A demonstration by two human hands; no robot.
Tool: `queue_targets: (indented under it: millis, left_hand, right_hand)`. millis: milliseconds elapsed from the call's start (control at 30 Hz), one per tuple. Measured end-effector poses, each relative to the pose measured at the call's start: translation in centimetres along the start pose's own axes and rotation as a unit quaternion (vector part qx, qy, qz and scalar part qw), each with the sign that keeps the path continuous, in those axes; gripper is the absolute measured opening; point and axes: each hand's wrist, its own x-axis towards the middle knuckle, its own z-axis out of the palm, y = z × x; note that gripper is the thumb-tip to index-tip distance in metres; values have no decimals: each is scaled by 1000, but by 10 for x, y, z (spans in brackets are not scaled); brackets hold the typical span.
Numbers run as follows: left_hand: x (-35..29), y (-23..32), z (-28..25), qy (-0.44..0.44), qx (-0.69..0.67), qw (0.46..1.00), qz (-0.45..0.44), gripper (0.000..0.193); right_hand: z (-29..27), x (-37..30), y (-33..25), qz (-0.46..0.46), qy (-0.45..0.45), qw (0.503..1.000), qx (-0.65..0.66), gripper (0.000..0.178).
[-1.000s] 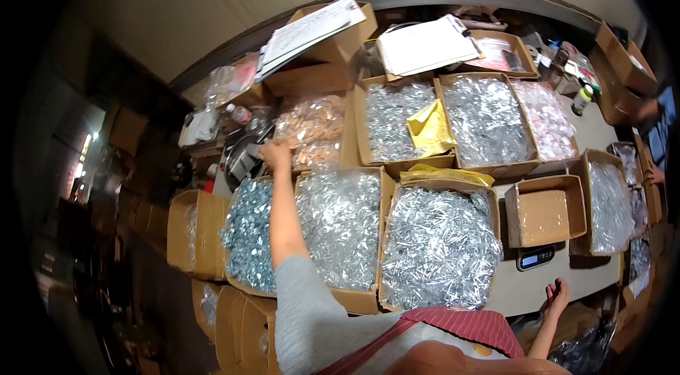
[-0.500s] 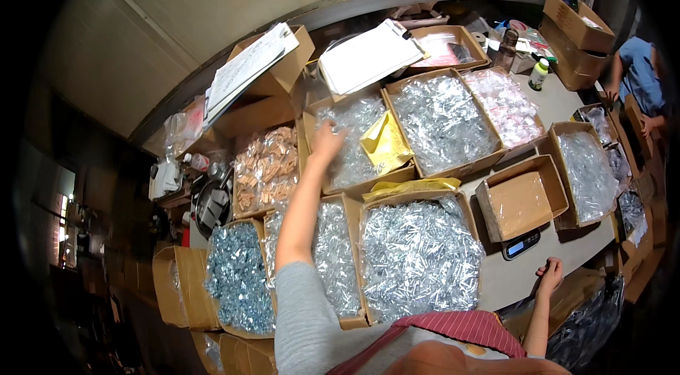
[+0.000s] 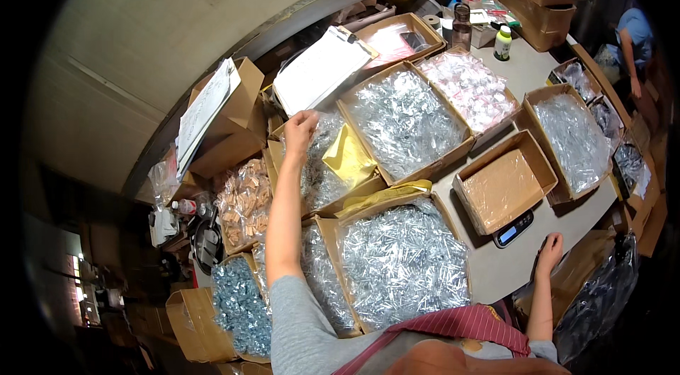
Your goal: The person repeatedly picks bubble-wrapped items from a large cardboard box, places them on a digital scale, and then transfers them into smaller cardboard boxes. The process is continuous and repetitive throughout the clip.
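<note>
My left hand (image 3: 301, 135) is raised over a cardboard box (image 3: 273, 171) of clear small-parts bags, near the lower edge of a white sheet on a clipboard (image 3: 312, 67). Its fingers are pinched together; what they hold, if anything, I cannot make out. A yellow packet (image 3: 349, 157) lies on the bags just right of that hand. My right hand (image 3: 550, 254) rests at the table's right front edge, fingers curled in, with nothing visible in it. Close by stand a small black scale (image 3: 513, 230) and a cardboard box with a plastic-covered bottom (image 3: 504, 191).
A large box of silvery metal parts (image 3: 404, 262) stands nearest me. Around it are boxes of bagged bluish parts (image 3: 239, 304), brown pieces (image 3: 246, 194) and pink-and-white packets (image 3: 471, 84). A green-capped bottle (image 3: 502, 43) stands behind. At far right another person (image 3: 636, 42) bends over.
My left hand has risen out from among the clear bags toward the clipboard, its fingers closed. My right hand stays by the table edge. The whole view has turned somewhat.
</note>
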Motion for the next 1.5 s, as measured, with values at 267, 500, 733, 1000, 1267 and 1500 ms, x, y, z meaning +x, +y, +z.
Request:
queue_targets:
  millis: [267, 500, 733, 1000, 1267, 1500]
  left_hand:
    - [-1, 7, -31, 33, -13, 998, -56, 12]
    - [12, 14, 14, 0, 59, 998, 30, 22]
    - [50, -8, 165, -102, 316, 943, -6, 23]
    - [14, 8, 193, -76, 94, 992, -41, 18]
    - [-66, 93, 163, -262, -46, 959, -94, 22]
    - [-138, 115, 253, -360, 27, 929, -87, 23]
  right_hand:
    - [-11, -1, 5, 108, -82, 973, 185, 18]
    - [-9, 2, -12, 115, -64, 976, 177, 17]
    - [-11, 2, -22, 104, -49, 980, 164, 16]
    - [-14, 5, -7, 80, -59, 979, 178, 14]
    - [-19, 6, -11, 72, -107, 979, 159, 12]
    - [-30, 48, 3, 65, -263, 928, 256, 13]
